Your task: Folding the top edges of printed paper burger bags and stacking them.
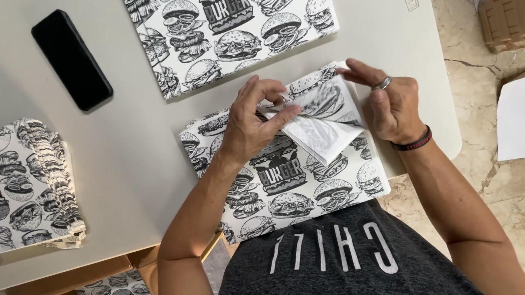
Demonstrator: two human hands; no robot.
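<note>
left hand [248, 125] fingers pinch a folded corner of the burger-print paper sheet [285, 167] lying on the pale surface [122, 157]. right hand [392, 107] fingers, loosely spread, press the fold's far edge; black phone [72, 58] well apart.

packing workspace | printed wrapper stacks [23, 187] (burger drawings) | cardboard boxes [516, 20]

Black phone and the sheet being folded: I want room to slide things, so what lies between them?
Bare table only, between the phone and the folded printed sheet, in the head view.
</note>
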